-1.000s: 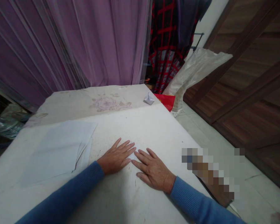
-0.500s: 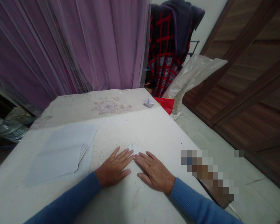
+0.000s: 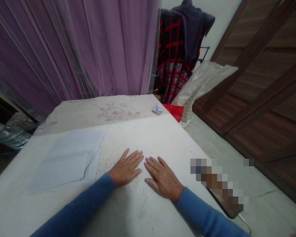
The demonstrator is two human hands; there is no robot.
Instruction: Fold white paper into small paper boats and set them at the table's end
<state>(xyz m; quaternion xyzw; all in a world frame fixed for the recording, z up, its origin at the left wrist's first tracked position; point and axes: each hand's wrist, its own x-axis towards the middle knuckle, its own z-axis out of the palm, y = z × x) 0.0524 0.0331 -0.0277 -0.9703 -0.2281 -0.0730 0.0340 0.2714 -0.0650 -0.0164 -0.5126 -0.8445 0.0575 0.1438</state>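
A small folded piece of white paper (image 3: 142,164) lies on the table, mostly covered by my fingers. My left hand (image 3: 125,168) rests flat on its left side, fingers stretched out and thumb pointing toward the paper. From the right, my right hand (image 3: 162,178) lies palm down with its fingertips at the paper's right side. The two hands are close together but apart. How the paper is folded under the fingers is hidden.
Left of my hands lies a stack of white sheets (image 3: 64,161). A folded paper shape (image 3: 157,109) stands near the table's far right corner. A phone-like device (image 3: 230,209), partly pixelated, sits at the right edge. A plastic bottle (image 3: 10,135) is beyond the left edge.
My left hand has slid up and to the right over the paper, covering its upper point. My right hand has shifted slightly while staying flat.
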